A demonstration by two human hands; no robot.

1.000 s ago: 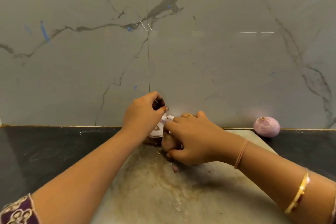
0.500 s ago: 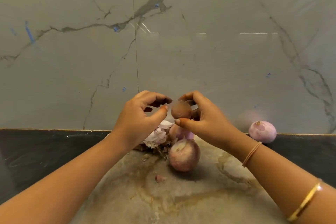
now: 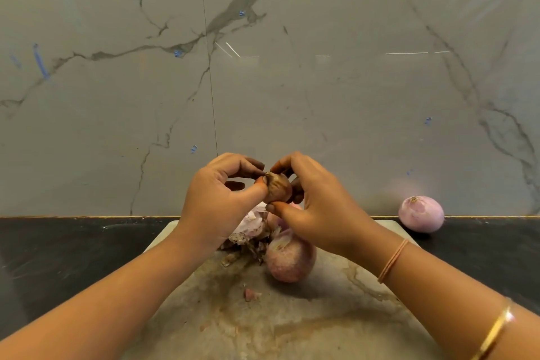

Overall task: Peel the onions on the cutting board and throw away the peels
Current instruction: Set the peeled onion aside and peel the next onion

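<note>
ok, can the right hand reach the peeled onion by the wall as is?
Probably yes: the peeled onion sits alone on the dark counter, nothing between it and the right hand. But that hand and the left hand both grip a small brown onion, so it must let go first.

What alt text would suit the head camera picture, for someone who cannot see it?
The left hand and right hand hold a small brown onion above a stained cutting board. On the board lie another onion and loose peels; a peeled onion sits on the dark counter.
</note>
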